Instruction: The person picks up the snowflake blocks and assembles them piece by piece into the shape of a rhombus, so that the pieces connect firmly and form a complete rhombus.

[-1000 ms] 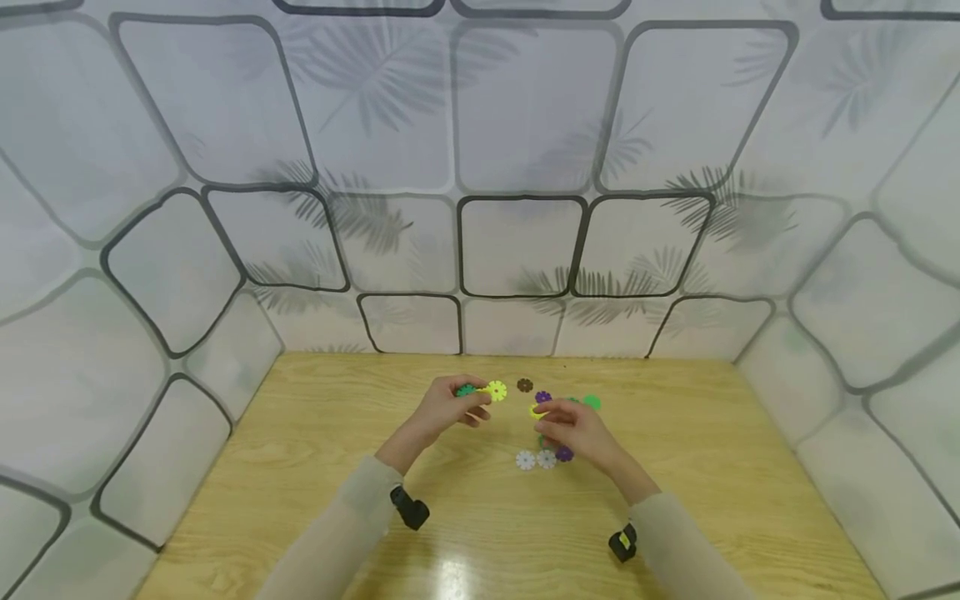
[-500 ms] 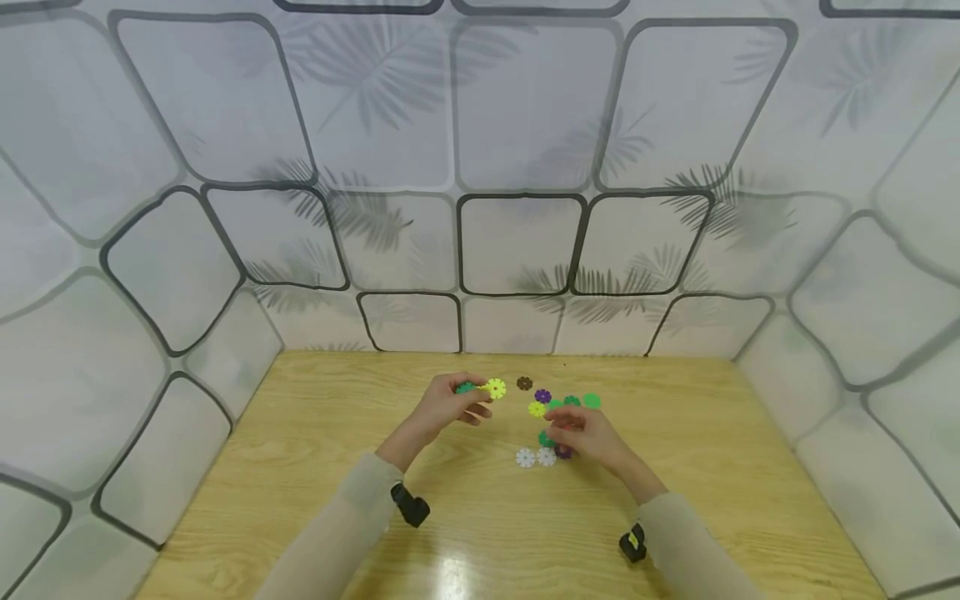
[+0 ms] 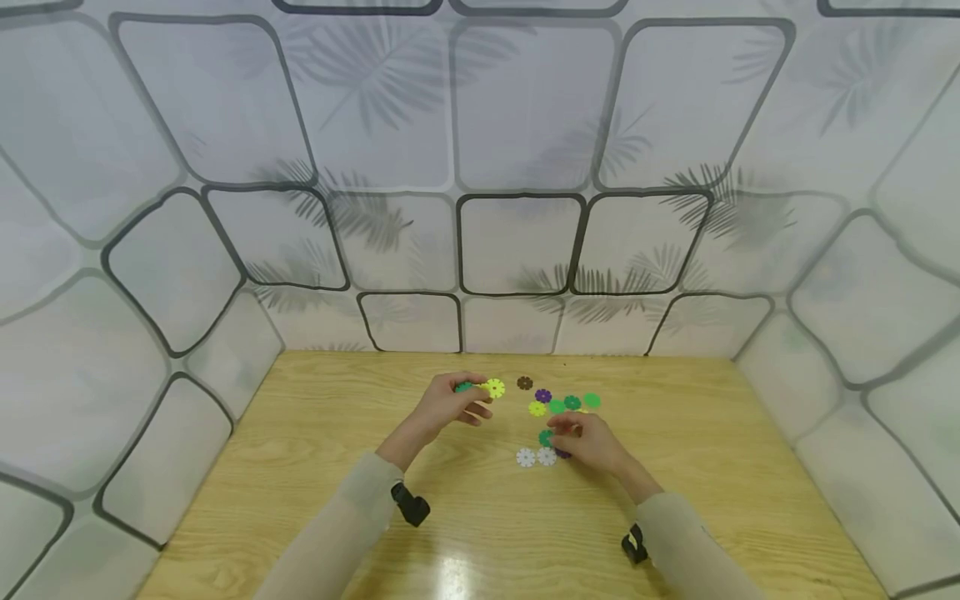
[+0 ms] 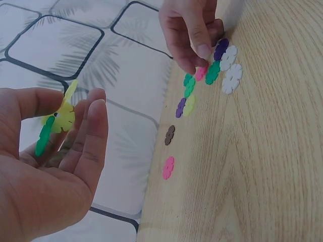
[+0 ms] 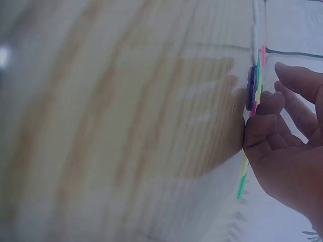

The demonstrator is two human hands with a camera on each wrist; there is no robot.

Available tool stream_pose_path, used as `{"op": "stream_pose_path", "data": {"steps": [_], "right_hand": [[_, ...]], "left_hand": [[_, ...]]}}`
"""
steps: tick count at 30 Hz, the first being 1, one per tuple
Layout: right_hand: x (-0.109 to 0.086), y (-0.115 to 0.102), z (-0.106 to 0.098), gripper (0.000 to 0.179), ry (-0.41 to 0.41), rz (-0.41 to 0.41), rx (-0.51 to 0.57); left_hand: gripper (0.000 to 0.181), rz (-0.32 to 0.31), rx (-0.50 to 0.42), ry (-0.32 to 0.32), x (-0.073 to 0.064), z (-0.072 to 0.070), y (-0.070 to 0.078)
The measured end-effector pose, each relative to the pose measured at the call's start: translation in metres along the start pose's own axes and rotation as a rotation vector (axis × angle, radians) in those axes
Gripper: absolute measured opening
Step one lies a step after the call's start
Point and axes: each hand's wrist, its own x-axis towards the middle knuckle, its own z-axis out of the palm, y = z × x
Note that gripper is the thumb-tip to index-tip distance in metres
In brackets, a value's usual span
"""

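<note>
My left hand [image 3: 442, 406] pinches a small joined piece of notched plastic discs, raised off the table. Two yellow discs [image 4: 64, 120] and a green disc [image 4: 44, 136] show in it, slotted at angles, between thumb and fingers in the left wrist view. My right hand [image 3: 588, 440] is low over the loose discs, fingers bent and thumb apart from them in the right wrist view. Its fingertips are right by a pink disc [image 4: 201, 73] and overlap a dark green disc [image 3: 545, 437]. A purple disc [image 4: 221, 49] lies partly under that hand.
Two white discs [image 3: 536, 457] lie nearest me on the wooden table [image 3: 480, 517]. Farther back are a brown disc [image 3: 525, 383], a purple disc [image 3: 543, 396], a yellow disc [image 3: 537, 409] and several green ones [image 3: 572, 402]. A pink disc [image 4: 168, 168] lies apart. Patterned walls surround the table.
My right hand has drawn back a little toward me and to the right, uncovering the yellow and green discs. The left hand stays in place with its joined piece.
</note>
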Motion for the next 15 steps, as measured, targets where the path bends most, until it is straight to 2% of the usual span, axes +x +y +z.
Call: {"op": "stream_pose_path", "data": {"steps": [7,15], "right_hand": [[-0.0008,-0.002,0.0003,0.033,-0.002,-0.038,-0.039],[-0.0002,-0.0066,0.0051,0.032,0.01,-0.019,-0.103]], "left_hand": [[0.043,-0.003,-0.006,0.005,0.0012,-0.0005,-0.0004],[0.04,-0.004,-0.027,0.011,0.0023,-0.0001,-0.0004]]}}
